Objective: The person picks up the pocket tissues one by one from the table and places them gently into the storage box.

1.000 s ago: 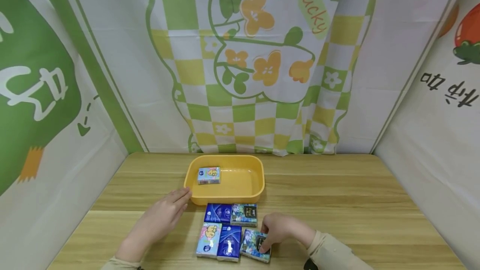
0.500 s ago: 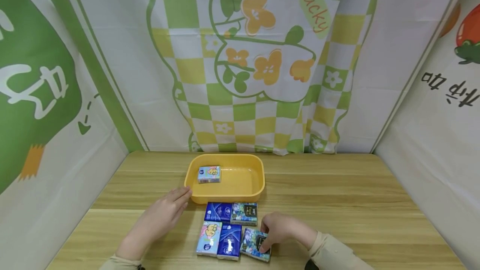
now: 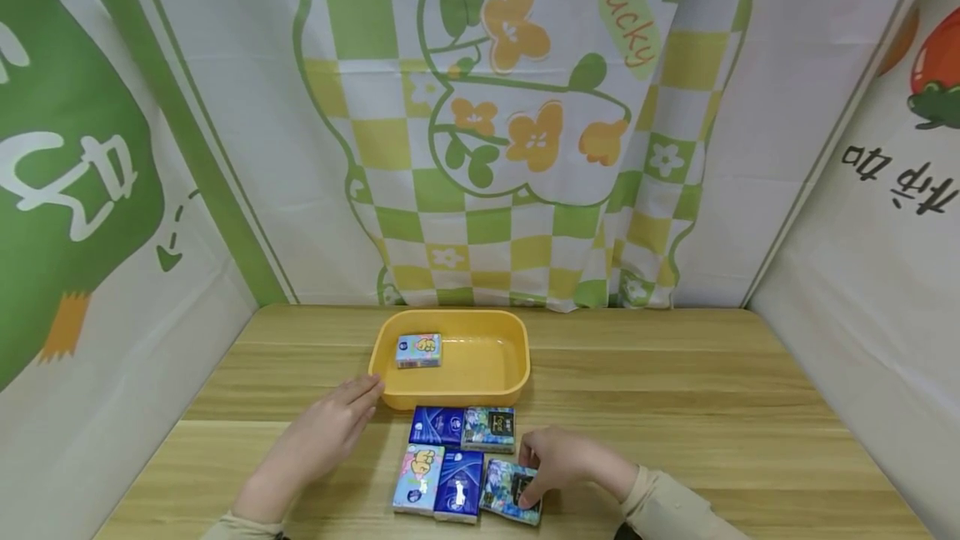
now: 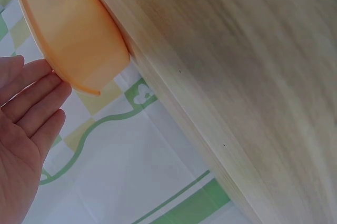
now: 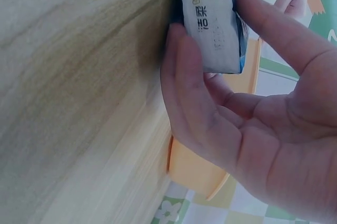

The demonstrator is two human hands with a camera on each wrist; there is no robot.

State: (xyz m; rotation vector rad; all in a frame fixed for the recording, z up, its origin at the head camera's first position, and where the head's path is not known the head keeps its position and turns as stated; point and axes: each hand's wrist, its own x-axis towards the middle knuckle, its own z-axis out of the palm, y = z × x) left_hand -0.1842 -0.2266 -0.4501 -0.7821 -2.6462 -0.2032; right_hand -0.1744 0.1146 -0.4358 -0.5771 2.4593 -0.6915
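Observation:
My right hand [image 3: 566,461] pinches a blue floral tissue pack [image 3: 498,486] at the front of the table, thumb on its top face. In the right wrist view, the white side of that tissue pack [image 5: 213,29] shows between thumb and fingers, with fingertips low against the table. My left hand [image 3: 326,432] has straight fingers, their tips at the left front corner of a yellow plastic bin [image 3: 450,399]. The left wrist view shows those fingertips against the rim of the bin [image 4: 87,40]. One light-blue cartoon tissue pack [image 3: 418,350] lies inside the bin, at its left.
In front of the bin lie a dark blue tissue pack [image 3: 437,426] and a second floral one [image 3: 488,429]. Nearer me, a cartoon pack [image 3: 418,477] and another dark blue pack [image 3: 460,486] stand side by side. A printed curtain [image 3: 480,232] hangs behind the wooden table [image 3: 660,373].

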